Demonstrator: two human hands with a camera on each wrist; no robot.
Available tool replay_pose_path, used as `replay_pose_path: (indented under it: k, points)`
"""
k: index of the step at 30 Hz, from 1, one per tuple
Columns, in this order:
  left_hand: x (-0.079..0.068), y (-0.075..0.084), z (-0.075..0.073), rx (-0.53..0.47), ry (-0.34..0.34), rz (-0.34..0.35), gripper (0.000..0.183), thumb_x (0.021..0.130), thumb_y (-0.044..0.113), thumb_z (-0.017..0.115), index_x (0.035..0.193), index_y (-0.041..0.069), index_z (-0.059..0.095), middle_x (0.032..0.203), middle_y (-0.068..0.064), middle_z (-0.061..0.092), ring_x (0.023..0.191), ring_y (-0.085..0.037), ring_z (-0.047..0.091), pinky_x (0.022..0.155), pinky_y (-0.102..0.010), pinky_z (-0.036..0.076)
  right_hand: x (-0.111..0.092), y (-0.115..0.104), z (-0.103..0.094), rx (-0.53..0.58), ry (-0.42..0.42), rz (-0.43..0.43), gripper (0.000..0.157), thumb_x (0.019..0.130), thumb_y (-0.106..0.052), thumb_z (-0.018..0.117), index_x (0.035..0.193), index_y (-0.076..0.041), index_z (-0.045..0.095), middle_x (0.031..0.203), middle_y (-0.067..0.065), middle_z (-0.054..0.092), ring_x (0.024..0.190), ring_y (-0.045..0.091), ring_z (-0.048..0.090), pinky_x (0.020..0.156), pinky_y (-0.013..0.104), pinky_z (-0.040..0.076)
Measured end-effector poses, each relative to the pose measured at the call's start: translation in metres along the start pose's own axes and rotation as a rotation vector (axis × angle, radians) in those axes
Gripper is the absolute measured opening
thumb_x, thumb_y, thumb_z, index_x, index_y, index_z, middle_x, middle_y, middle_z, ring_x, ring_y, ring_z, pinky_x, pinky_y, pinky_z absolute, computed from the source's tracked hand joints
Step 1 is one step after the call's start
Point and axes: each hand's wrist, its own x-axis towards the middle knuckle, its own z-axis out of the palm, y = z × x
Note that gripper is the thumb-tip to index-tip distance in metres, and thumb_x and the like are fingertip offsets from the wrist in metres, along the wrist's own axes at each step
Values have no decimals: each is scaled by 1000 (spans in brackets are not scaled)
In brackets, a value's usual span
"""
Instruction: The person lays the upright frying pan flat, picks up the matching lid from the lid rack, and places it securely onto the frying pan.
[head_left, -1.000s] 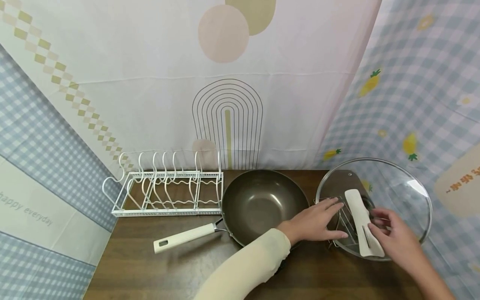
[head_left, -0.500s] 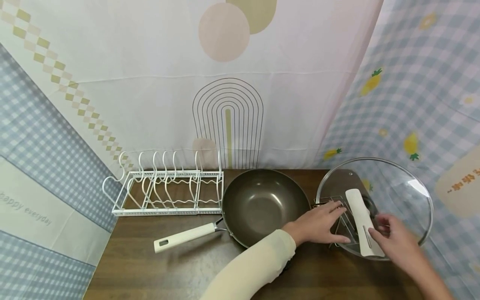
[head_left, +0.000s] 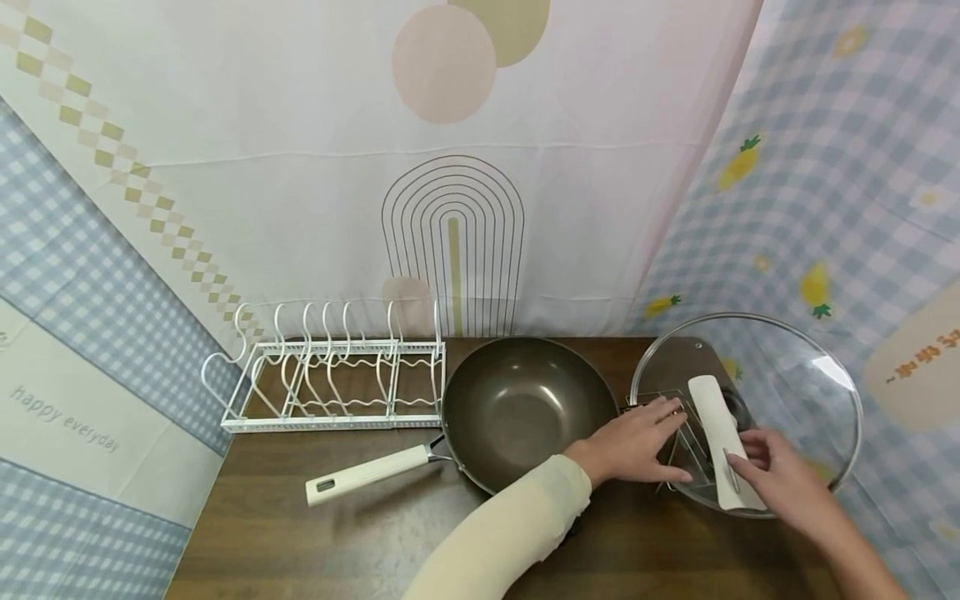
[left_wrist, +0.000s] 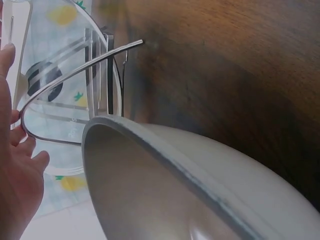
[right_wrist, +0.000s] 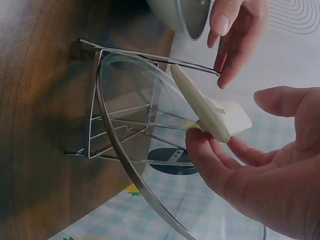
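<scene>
The round, steel-rimmed clear glass lid (head_left: 795,367) leans, unmoved, right of the dark brown round wok (head_left: 525,400). The right hand (head_left: 791,483) loosely grasps the lid's long white handle (head_left: 712,412), thumb slightly further across than before; the left hand (head_left: 630,446), fingers extended, remains at the silver wire stand (right_wrist: 145,124) beside the wok.

One pale-cream cloth sleeve (head_left: 502,537)
It ends, creased, behind the bare left hand (head_left: 633,443); the forearm (head_left: 858,554) behind the bare right hand (head_left: 787,483) is uncovered.
</scene>
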Motion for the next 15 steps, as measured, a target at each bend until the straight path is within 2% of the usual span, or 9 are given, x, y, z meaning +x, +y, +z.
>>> replay_pose_path:
  k: [4, 7, 9, 12, 15]
  points:
    - [2, -2, 2, 1, -2, -9, 93, 92, 76, 53, 163, 23, 28, 173, 4, 17, 159, -12, 19, 124, -21, 25, 5, 2, -1, -4, -34, 26, 60, 106, -25, 56, 136, 23, 36, 122, 44, 58, 111, 55, 62, 77, 33, 57]
    - [3, -3, 2, -5, -8, -16, 93, 91, 77, 55, 163, 24, 28, 173, 6, 17, 159, -11, 19, 123, -20, 26, 9, 2, -1, -4, -80, 64, 62, 107, -27, 54, 136, 24, 35, 123, 46, 58, 111, 54, 62, 78, 41, 58]
    - [3, -3, 2, -1, -9, -17, 93, 90, 77, 55, 163, 24, 28, 173, 6, 17, 159, -11, 20, 123, -19, 26, 12, 2, -1, 20, -121, 92, 63, 108, -29, 52, 137, 25, 35, 122, 44, 59, 105, 47, 67, 75, 39, 58]
    - [4, -4, 2, 16, -10, -13, 94, 90, 77, 55, 163, 24, 28, 173, 6, 18, 159, -11, 20, 124, -19, 25, 15, 0, -1, 78, -172, 120, 62, 109, -29, 49, 137, 24, 36, 116, 37, 64, 94, 29, 69, 71, 33, 56]
    - [4, -4, 3, 15, -8, -10, 95, 90, 77, 54, 164, 24, 26, 173, 5, 18, 159, -12, 20, 124, -20, 26, 17, -1, 0, 224, -240, 157, 60, 110, -27, 46, 139, 24, 33, 115, 27, 69, 89, 22, 71, 71, 35, 59]
